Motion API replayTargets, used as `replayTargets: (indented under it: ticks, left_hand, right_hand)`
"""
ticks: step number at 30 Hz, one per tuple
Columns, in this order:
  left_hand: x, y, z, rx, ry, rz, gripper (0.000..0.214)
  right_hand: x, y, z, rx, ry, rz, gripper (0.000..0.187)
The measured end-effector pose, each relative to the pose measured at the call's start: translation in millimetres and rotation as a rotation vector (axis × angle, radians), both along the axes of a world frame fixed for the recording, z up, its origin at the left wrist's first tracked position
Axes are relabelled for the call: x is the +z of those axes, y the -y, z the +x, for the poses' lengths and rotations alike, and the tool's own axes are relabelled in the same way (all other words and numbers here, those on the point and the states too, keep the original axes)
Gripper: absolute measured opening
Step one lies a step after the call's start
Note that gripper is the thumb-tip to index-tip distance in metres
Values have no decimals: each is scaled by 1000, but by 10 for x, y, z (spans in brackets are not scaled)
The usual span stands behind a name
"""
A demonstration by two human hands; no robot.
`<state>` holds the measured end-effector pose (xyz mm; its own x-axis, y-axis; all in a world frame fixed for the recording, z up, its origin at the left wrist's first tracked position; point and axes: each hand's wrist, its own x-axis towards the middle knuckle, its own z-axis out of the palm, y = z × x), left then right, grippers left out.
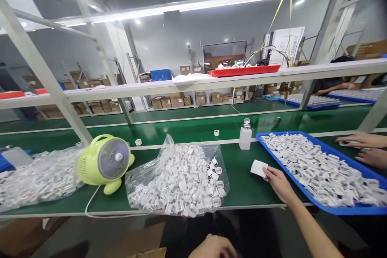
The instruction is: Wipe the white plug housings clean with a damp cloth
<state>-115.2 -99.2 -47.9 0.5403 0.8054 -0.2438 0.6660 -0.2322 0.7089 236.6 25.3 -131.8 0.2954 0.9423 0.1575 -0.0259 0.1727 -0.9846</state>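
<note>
My right hand (276, 183) pinches a small white wipe (259, 168) by its right edge, just above the green bench (237, 187). Beside it, on the right, lies a blue tray (292, 177) heaped with small white plastic parts (320, 165). A white pump bottle (245, 137) with a metal top stands behind the wipe. Low in the picture, in front of the bench edge, my left hand (214, 246) is partly cut off, its fingers curled and blurred. Nearest to it is an open clear plastic bag (142, 179) full of similar white parts.
A yellow-green fan (104, 163) stands left of the bag, its cable hanging over the front edge. Another bag (45, 177) lies farther left. Two loose parts sit along the conveyor (181, 129). A co-worker's hands (367, 145) are at right. A shelf (145, 90) crosses above.
</note>
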Motion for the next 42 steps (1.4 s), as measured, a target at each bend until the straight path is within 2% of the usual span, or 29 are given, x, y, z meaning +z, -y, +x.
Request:
replayTargets:
  ticks: [2, 4, 7, 9, 12, 15, 20, 24, 28, 31, 33, 36, 40, 42]
  left_hand:
    - [-67, 22, 299, -93, 67, -50, 20]
    - [-76, 63, 550, -116, 128, -40, 19]
    - [44, -12, 707, -29, 182, 79, 27]
    - [182, -223, 697, 99, 175, 220, 25]
    - [370, -699, 697, 298, 69, 403, 28]
    - [450, -1141, 842, 410, -103, 497, 31]
    - [388, -1602, 1145, 497, -346, 543, 32]
    - [254, -1819, 1171, 508, -449, 510, 30]
    - [113, -1852, 1192, 419, -480, 507, 40]
    - [-20, -1776, 1306, 345, -492, 515, 46]
    - [-134, -1706, 1399, 311, -461, 579, 48]
    - [-295, -1617, 1473, 224, -306, 633, 47]
    - [-399, -1550, 1419, 53, 33, 503, 42]
    - [-408, -1516, 1404, 116, 143, 449, 31]
  right_hand:
    - [-22, -18, 16, -27, -27, 11, 26]
    - [-42, -37, 21, -46, -41, 22, 26]
    - [-59, -63, 13, -52, -46, 27, 27]
    - [-62, -73, 4, -48, -49, 21, 27]
    - [-58, -66, -7, -42, -58, 5, 27]
    - [-38, -34, -18, -43, -64, -15, 27]
    - [44, -13, -56, -86, -111, -70, 34]
    - [92, -41, -78, -133, -164, -151, 43]
    - [124, -55, -61, -144, -207, -212, 41]
    - [139, -66, -39, -160, -230, -244, 37]
    - [143, -73, -28, -178, -239, -255, 35]
    - [143, -70, -23, -204, -244, -263, 35]
    - [142, -48, -31, -218, -239, -267, 36]
    - [140, -45, -34, -213, -230, -262, 34]
